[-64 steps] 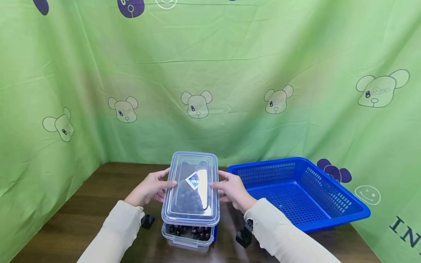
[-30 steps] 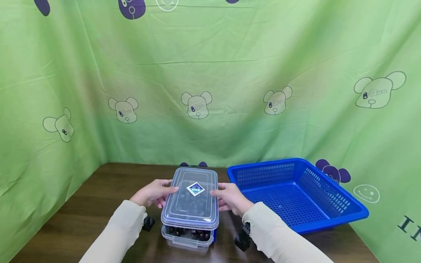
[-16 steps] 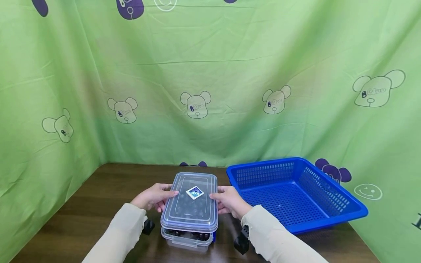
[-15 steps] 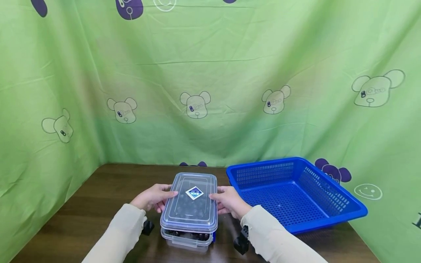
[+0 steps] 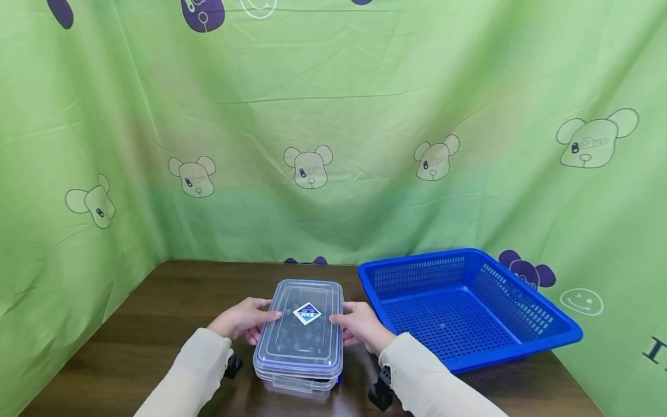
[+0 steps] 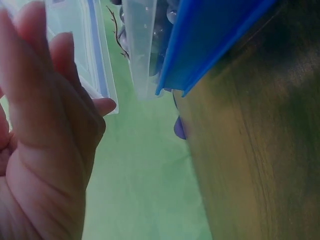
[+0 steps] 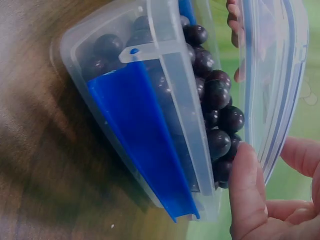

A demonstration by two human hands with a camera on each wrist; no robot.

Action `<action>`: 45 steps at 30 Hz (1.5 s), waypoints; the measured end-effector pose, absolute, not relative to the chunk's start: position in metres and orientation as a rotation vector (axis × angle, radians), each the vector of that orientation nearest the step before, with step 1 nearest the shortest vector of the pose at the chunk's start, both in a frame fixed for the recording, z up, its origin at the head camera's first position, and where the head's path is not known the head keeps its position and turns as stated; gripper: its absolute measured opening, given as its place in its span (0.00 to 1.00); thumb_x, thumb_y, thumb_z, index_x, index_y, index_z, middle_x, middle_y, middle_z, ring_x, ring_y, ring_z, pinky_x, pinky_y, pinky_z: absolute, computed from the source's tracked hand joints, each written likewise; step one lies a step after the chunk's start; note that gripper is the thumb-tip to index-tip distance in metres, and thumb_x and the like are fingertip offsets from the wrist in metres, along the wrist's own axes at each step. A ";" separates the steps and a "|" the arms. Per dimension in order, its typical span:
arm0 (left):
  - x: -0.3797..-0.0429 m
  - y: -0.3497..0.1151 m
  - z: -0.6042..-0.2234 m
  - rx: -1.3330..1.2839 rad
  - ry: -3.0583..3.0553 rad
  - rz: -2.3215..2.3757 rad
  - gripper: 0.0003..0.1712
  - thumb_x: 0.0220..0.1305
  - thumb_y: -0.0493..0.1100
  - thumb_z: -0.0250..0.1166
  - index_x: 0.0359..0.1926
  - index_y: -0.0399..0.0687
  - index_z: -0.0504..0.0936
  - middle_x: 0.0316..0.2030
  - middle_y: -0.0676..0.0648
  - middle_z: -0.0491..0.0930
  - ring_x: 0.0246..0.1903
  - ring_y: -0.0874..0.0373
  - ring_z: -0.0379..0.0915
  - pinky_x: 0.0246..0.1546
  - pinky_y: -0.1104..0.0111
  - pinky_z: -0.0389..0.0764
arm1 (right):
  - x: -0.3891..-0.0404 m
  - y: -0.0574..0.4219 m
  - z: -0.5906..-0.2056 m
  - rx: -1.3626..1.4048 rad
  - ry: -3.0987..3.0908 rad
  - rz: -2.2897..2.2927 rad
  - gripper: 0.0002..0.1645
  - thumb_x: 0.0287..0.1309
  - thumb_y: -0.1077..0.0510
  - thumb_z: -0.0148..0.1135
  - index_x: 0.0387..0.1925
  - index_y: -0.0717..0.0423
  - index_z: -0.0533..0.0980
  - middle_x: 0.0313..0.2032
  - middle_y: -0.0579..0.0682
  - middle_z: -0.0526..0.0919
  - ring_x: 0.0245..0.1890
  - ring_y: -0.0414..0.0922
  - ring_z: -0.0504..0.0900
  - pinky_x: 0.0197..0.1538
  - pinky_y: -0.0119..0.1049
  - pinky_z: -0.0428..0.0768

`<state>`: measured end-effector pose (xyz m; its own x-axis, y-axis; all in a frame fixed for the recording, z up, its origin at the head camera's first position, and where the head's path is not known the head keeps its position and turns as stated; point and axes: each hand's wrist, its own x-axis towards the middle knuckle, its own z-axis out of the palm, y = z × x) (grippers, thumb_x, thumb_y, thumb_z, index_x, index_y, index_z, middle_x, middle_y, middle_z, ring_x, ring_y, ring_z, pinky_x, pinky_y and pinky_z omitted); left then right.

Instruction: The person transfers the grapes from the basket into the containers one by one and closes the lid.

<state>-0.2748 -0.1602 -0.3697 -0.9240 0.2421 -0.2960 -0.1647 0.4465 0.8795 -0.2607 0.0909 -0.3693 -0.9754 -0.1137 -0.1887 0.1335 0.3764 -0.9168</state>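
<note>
A clear plastic lid (image 5: 299, 344) with a diamond-shaped label is held over a clear food container (image 5: 296, 387). My left hand (image 5: 242, 318) pinches its left edge, thumb on top and fingers under. On the opposite edge my right hand (image 5: 363, 326) grips it the same way. Dark purple grapes (image 7: 217, 95) heap above the container's rim in the right wrist view, with a gap between them and the lid. Blue latch flaps (image 7: 142, 140) hang down along the container's sides. From the head, the lid's near edge lies close over the rim and hides most grapes.
A blue perforated plastic basket (image 5: 464, 313) stands to the right on the brown wooden table (image 5: 140, 324). Behind and at the sides hangs a green curtain (image 5: 250, 226) with bear drawings. A brown grape stem (image 6: 117, 32) shows by the container in the left wrist view.
Both hands have lowered the lid toward the container, and it has tilted flatter. The grapes seen at the front gap are now almost covered. The basket has stayed in place.
</note>
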 end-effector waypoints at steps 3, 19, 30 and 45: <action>-0.275 -0.160 -0.370 0.067 2.329 1.459 0.34 0.66 0.44 0.62 0.66 0.30 0.63 0.16 0.48 0.77 0.09 0.63 0.67 0.12 0.75 0.73 | -0.260 0.091 -0.369 0.019 2.432 -1.615 0.32 0.60 0.62 0.62 0.61 0.75 0.65 0.25 0.53 0.82 0.20 0.43 0.81 0.26 0.39 0.84; -0.279 -0.161 -0.371 0.069 2.353 1.413 0.35 0.66 0.43 0.63 0.67 0.29 0.62 0.15 0.47 0.75 0.10 0.62 0.67 0.12 0.75 0.73 | -0.259 0.089 -0.371 -0.015 2.514 -1.502 0.30 0.58 0.63 0.63 0.58 0.76 0.67 0.23 0.54 0.78 0.17 0.43 0.78 0.24 0.38 0.83; -0.280 -0.161 -0.373 0.061 2.358 1.399 0.36 0.65 0.44 0.63 0.68 0.30 0.62 0.16 0.47 0.75 0.10 0.62 0.67 0.12 0.75 0.73 | -0.260 0.088 -0.372 -0.035 2.540 -1.455 0.31 0.58 0.63 0.63 0.59 0.77 0.66 0.25 0.55 0.79 0.17 0.44 0.79 0.23 0.37 0.82; -0.279 -0.161 -0.378 -0.002 2.366 1.393 0.35 0.66 0.43 0.62 0.68 0.31 0.61 0.17 0.46 0.76 0.10 0.61 0.67 0.12 0.75 0.72 | -0.259 0.086 -0.374 -0.062 2.579 -1.432 0.32 0.58 0.61 0.63 0.59 0.76 0.66 0.27 0.55 0.80 0.16 0.43 0.77 0.21 0.36 0.82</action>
